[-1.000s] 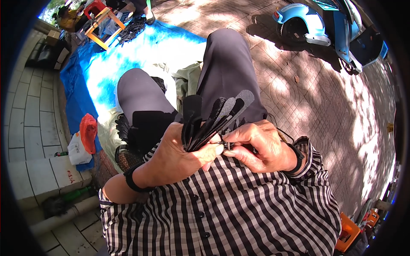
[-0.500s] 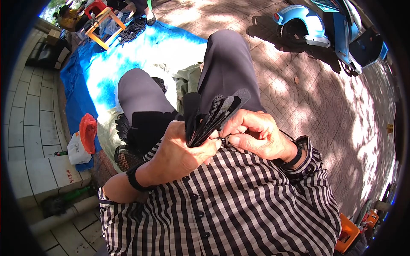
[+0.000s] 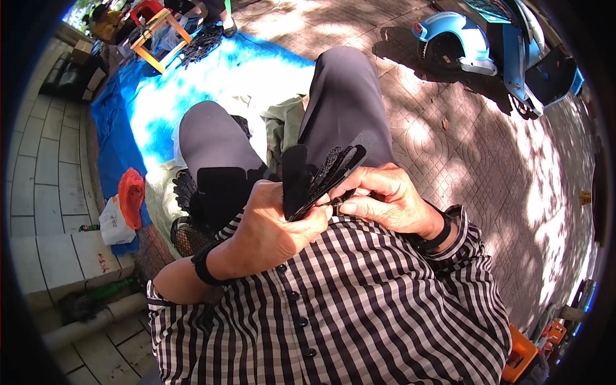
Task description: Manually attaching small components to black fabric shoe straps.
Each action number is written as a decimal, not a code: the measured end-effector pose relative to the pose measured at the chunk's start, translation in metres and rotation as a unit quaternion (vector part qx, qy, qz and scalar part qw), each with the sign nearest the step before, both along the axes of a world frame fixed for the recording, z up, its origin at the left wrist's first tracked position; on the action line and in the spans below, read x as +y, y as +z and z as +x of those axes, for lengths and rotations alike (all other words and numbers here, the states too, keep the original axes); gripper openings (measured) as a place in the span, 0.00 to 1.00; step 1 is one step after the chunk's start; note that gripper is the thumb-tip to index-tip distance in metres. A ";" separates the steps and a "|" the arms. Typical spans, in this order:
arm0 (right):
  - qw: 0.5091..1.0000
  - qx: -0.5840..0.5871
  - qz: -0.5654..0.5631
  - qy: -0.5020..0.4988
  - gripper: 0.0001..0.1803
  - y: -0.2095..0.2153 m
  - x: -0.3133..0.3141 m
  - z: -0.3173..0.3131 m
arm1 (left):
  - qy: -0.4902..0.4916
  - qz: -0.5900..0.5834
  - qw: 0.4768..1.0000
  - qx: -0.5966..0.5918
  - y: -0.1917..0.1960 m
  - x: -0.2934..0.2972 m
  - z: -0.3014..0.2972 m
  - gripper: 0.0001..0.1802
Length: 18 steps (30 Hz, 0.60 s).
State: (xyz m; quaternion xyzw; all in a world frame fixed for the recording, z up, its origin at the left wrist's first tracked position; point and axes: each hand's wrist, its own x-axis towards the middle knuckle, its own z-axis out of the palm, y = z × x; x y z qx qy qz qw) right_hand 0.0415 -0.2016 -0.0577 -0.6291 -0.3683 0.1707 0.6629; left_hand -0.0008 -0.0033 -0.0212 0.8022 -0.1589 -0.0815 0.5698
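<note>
The bundle of flat black pieces [image 3: 314, 179] sits fanned out just above the lap, gripped in my left hand [image 3: 276, 224] with its fingers wrapped tight round the lower end, while my right hand [image 3: 385, 202] has its fingers [image 3: 359, 190] pressed together, pinching the bundle's base (what they nip there is too small to tell). Past the hands I see grey-trousered knees [image 3: 340, 102] and a black mesh heap [image 3: 192, 212] by the left thigh. Farther off lie a blue tarp [image 3: 128, 128] on the paving, an orange bag [image 3: 131, 196], a wooden stool [image 3: 154, 38] and a blue scooter [image 3: 487, 45].
</note>
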 end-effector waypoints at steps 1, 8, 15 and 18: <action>1.000 -0.001 0.000 0.001 0.08 0.003 0.000 0.000 | 0.001 0.000 1.000 -0.001 -0.001 0.001 -0.001 0.04; 0.981 -0.156 -0.095 -0.064 0.08 0.008 0.000 -0.001 | 0.028 0.018 0.997 0.070 0.000 -0.002 0.004 0.06; 0.984 -0.113 -0.126 -0.062 0.08 0.004 -0.001 -0.010 | -0.035 -0.018 0.971 0.234 0.017 0.001 0.000 0.05; 0.985 -0.113 -0.114 -0.068 0.08 0.005 -0.001 -0.014 | -0.080 0.027 0.982 0.167 0.016 0.004 0.001 0.05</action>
